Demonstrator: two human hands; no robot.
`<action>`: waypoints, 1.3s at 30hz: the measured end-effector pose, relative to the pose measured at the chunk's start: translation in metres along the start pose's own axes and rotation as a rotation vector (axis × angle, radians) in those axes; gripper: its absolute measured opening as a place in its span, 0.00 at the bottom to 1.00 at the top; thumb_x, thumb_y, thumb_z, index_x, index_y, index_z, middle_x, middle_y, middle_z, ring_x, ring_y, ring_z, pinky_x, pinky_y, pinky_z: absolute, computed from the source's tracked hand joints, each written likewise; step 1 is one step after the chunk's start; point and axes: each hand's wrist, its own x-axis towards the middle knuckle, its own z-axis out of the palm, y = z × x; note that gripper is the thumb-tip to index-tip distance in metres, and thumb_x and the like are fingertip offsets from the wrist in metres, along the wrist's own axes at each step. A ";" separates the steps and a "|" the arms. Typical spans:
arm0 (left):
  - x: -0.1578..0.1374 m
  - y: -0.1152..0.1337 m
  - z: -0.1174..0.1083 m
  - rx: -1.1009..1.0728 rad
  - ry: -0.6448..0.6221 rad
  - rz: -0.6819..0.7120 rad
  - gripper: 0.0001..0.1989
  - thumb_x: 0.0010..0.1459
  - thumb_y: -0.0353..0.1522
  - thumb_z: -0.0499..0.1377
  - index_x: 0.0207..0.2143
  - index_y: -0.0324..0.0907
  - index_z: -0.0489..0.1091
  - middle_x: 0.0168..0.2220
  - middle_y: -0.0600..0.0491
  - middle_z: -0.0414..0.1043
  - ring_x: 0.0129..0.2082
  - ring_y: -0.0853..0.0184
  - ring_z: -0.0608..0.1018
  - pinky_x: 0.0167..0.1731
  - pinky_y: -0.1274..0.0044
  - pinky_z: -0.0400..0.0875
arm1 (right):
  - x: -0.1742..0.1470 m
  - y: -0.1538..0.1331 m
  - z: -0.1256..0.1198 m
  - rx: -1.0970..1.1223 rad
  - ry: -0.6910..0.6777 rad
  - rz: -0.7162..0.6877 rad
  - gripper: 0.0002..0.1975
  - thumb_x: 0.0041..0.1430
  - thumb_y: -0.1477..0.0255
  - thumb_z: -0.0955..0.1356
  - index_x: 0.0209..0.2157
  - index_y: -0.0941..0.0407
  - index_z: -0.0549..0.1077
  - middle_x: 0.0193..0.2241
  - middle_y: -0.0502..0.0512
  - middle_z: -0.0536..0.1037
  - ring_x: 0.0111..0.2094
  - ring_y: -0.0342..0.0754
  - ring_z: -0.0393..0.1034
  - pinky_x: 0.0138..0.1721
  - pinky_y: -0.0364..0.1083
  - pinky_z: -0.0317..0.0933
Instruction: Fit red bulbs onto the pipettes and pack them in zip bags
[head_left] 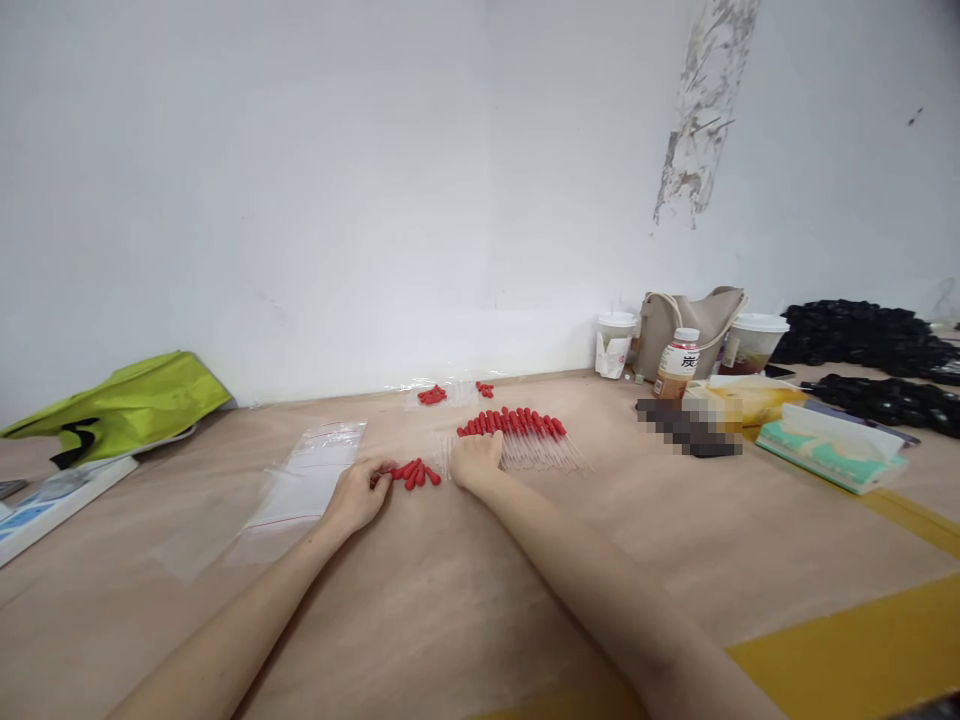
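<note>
My left hand [362,493] has its fingers curled, their tips closed at the edge of a small pile of red teardrop-shaped pieces [421,474]. It seems to pinch one red piece at the pile's left end. To the right, my right hand [476,460] is closed low over thin clear sticks [444,455]; its fingertips face away, so what they grip is hidden. Just beyond that hand lies a slanting row of red-tipped sticks [517,422], side by side, their clear ends pointing toward me and to the right.
Farther back, small red pieces [432,396] lie on clear plastic by the wall. A zip bag [307,480] is left of my left hand. At right stand a bottle [677,365], a cup [616,345], a beige bag [694,320] and a tissue pack [831,448].
</note>
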 end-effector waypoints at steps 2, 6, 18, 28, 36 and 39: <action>-0.001 0.000 0.001 -0.004 0.053 -0.033 0.15 0.51 0.32 0.49 0.40 0.39 0.68 0.36 0.50 0.72 0.33 0.64 0.74 0.35 0.76 0.68 | -0.005 0.004 -0.002 0.005 0.020 -0.022 0.11 0.49 0.76 0.62 0.32 0.62 0.74 0.33 0.64 0.75 0.39 0.55 0.66 0.42 0.53 0.47; 0.000 -0.002 -0.002 0.009 0.216 -0.118 0.19 0.54 0.34 0.45 0.44 0.34 0.66 0.44 0.43 0.68 0.38 0.60 0.73 0.40 0.71 0.66 | -0.021 0.028 -0.012 0.030 0.107 -0.076 0.14 0.54 0.72 0.59 0.37 0.64 0.70 0.37 0.68 0.72 0.41 0.55 0.63 0.38 0.49 0.51; -0.036 0.080 0.013 -0.354 0.003 0.187 0.08 0.55 0.34 0.51 0.35 0.41 0.66 0.34 0.52 0.70 0.34 0.67 0.72 0.35 0.76 0.65 | -0.078 0.118 0.003 0.554 0.402 -0.561 0.12 0.58 0.76 0.55 0.41 0.56 0.64 0.30 0.55 0.71 0.31 0.46 0.65 0.35 0.46 0.57; -0.052 0.100 0.025 -0.498 -0.199 0.164 0.06 0.54 0.34 0.53 0.31 0.40 0.62 0.26 0.57 0.64 0.25 0.71 0.66 0.25 0.81 0.60 | -0.096 0.104 0.000 0.459 0.305 -0.697 0.08 0.59 0.74 0.57 0.33 0.57 0.66 0.29 0.52 0.72 0.32 0.44 0.64 0.38 0.47 0.51; -0.052 0.095 0.028 -0.517 -0.189 0.139 0.07 0.55 0.36 0.52 0.32 0.41 0.62 0.24 0.57 0.64 0.24 0.70 0.67 0.25 0.80 0.60 | -0.096 0.105 -0.001 0.440 0.267 -0.689 0.09 0.59 0.74 0.56 0.33 0.57 0.66 0.29 0.52 0.72 0.32 0.43 0.64 0.38 0.47 0.50; -0.052 0.093 0.030 -0.562 -0.201 0.130 0.07 0.55 0.35 0.52 0.32 0.41 0.62 0.26 0.56 0.66 0.27 0.69 0.69 0.27 0.79 0.62 | -0.096 0.105 -0.001 0.431 0.235 -0.701 0.09 0.60 0.74 0.56 0.33 0.57 0.66 0.29 0.51 0.73 0.32 0.43 0.65 0.39 0.47 0.49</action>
